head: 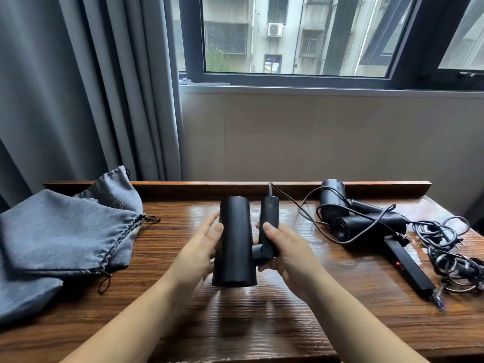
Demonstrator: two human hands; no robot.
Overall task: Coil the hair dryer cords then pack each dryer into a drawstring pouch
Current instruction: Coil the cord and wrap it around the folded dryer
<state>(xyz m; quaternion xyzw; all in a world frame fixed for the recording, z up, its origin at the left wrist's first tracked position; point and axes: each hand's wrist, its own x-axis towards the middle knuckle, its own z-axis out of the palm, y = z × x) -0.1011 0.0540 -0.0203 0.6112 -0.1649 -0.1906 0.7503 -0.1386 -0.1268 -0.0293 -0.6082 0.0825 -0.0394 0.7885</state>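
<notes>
I hold a black hair dryer [235, 242] above the middle of the wooden table [262, 323]. My left hand [203, 248] grips the left side of its barrel. My right hand [281, 247] is closed around its folded handle [268, 224]. Its cord [309, 216] runs from the handle's far end off to the right. Two more black dryers [348, 218] lie at the right, draped in loose cords. A tangle of cord with plugs [450, 247] lies beyond them. Several grey drawstring pouches [62, 231] are piled at the left.
A raised wooden lip [183, 185] runs along the table's far edge, with the wall and a window behind it. Grey curtains [78, 87] hang at the left, behind the pouches. Bare wood shows at the front of the table.
</notes>
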